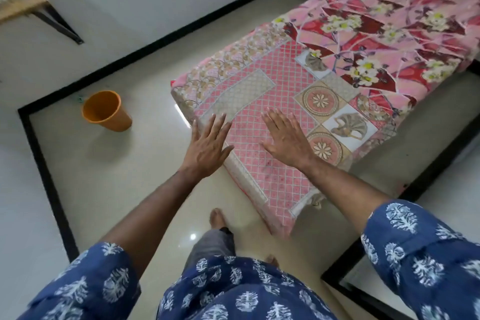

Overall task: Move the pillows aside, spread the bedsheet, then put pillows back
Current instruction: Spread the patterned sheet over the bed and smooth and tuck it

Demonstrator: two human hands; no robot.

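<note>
A pink patterned bedsheet point(283, 80) covers a low bed that runs from the middle of the view to the top right. Its near end is a pink lattice print and its far part is red with white flowers. My left hand point(207, 145) lies flat, fingers spread, at the bed's near left edge. My right hand point(287, 138) lies flat and spread on the sheet a little to the right. Neither hand holds anything. No pillow is in view.
An orange plastic bucket point(106, 110) stands on the tiled floor left of the bed. A wooden table with black legs point(39, 5) is at the top left. A dark bed frame point(428, 179) runs along the right. My bare feet point(217, 217) stand close to the bed's corner.
</note>
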